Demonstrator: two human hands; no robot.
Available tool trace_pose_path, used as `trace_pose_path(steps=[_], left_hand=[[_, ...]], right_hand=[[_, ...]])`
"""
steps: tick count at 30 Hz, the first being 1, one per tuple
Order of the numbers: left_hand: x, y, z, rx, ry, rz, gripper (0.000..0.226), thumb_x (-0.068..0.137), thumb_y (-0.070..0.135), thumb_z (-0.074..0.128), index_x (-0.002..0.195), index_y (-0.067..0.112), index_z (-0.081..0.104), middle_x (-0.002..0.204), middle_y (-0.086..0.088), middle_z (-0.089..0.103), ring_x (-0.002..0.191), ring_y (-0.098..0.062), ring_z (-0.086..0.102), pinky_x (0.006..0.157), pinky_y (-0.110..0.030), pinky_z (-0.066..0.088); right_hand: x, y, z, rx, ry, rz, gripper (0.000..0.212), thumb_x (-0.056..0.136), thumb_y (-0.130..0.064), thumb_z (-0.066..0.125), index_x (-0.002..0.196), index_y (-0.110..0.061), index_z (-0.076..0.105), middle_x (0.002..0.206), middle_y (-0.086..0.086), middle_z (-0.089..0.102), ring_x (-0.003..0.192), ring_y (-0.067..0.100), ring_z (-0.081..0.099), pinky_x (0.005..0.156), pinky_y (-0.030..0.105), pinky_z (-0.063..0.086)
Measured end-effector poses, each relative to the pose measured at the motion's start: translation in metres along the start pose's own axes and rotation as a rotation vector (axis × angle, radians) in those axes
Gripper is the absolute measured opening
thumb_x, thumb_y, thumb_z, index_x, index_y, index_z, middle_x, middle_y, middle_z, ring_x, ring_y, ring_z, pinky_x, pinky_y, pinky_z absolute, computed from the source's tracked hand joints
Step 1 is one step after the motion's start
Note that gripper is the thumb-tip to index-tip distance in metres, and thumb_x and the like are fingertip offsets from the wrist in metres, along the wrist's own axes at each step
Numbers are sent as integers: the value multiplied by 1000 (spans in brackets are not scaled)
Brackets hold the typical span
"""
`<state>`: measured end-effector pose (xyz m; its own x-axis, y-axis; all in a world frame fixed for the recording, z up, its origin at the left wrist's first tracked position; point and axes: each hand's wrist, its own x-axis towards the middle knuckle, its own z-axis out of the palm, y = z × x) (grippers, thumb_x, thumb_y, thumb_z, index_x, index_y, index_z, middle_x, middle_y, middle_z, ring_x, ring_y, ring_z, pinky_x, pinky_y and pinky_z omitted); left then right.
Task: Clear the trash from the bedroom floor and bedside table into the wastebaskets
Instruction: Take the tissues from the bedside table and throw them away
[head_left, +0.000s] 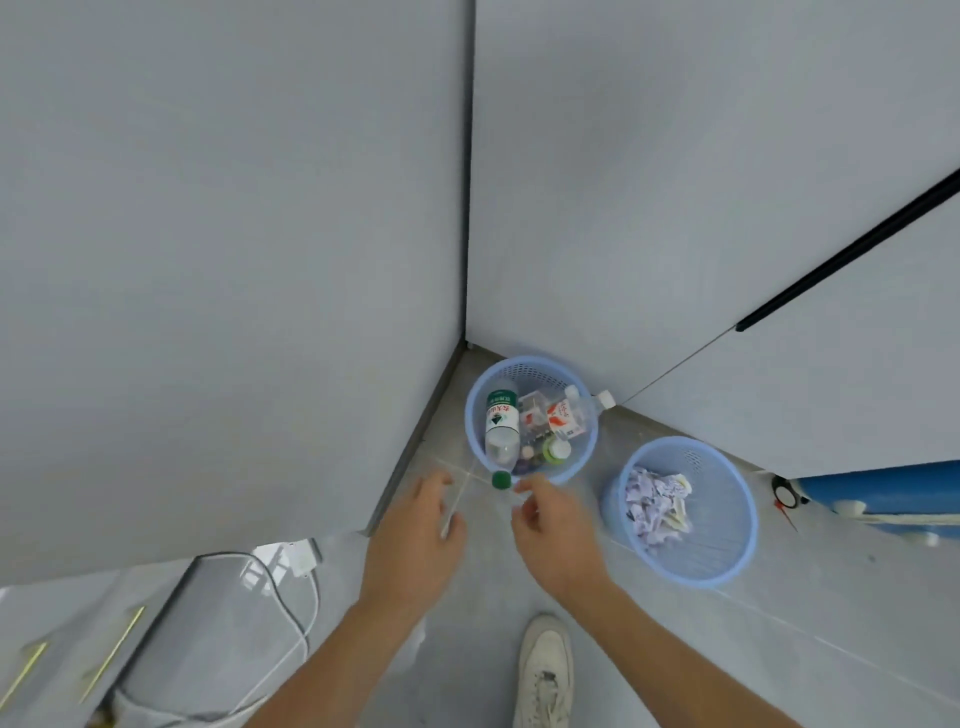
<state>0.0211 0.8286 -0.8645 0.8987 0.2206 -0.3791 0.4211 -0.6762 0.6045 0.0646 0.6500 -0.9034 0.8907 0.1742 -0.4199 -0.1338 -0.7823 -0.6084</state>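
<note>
Two light-blue wastebaskets stand on the floor by the wall corner. The left wastebasket (475, 415) holds a green-capped clear bottle (502, 426), a red-and-white carton (565, 418) and other small containers. The right wastebasket (737, 540) holds crumpled paper (657, 506). My left hand (415, 535) is just in front of the left wastebasket, pinching a thin white straw-like stick (457, 501). My right hand (556, 530) is beside it with its fingertips close to the bottle's green cap (501, 479). The fingers are curled and blurred, so I cannot make out anything in them.
Grey walls meet in a corner right behind the baskets. At the lower left is a grey bedside table (171, 639) with a white cable and charger (304, 564). My white shoe (545, 670) is on the tiled floor. A blue object (883, 493) and a black tape roll (784, 493) lie at the right.
</note>
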Motion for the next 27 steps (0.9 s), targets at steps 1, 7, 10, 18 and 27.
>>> trace_pose_path(steps=[1,7,10,18,27], left_hand=[[-22,-6,-18,9,8,-30,28,95,28,60,122,32,53,103,11,57,88,-10,59,75,-26,49],[-158,-22,-161,49,86,-113,18,90,43,56,108,38,55,83,13,61,79,-6,61,76,-32,54],[-208,-40,-236,28,194,-180,13,90,41,56,99,32,60,78,10,62,78,-12,61,68,-31,48],[-274,-177,-353,-127,554,-411,15,90,36,59,103,31,57,84,10,60,82,-12,59,71,-35,51],[-241,-311,-326,-104,555,-504,51,95,34,56,144,23,43,137,-3,45,131,-22,42,96,-34,47]], right_hand=[[-20,-20,9,8,-22,-8,18,94,-19,57,109,-28,59,77,-12,54,74,12,56,73,35,50],[-139,-184,28,36,-94,-171,18,90,-22,58,106,-28,63,82,-11,59,77,14,59,74,34,50],[-182,-267,38,20,-174,-324,15,83,-27,54,97,-26,59,77,-8,62,74,18,62,71,40,54],[-211,-422,145,-185,-362,-631,23,88,-22,59,110,-25,61,96,-8,62,91,20,65,82,41,53],[-136,-471,273,-319,-318,-761,52,88,-28,69,135,-26,48,136,3,39,126,29,41,95,37,45]])
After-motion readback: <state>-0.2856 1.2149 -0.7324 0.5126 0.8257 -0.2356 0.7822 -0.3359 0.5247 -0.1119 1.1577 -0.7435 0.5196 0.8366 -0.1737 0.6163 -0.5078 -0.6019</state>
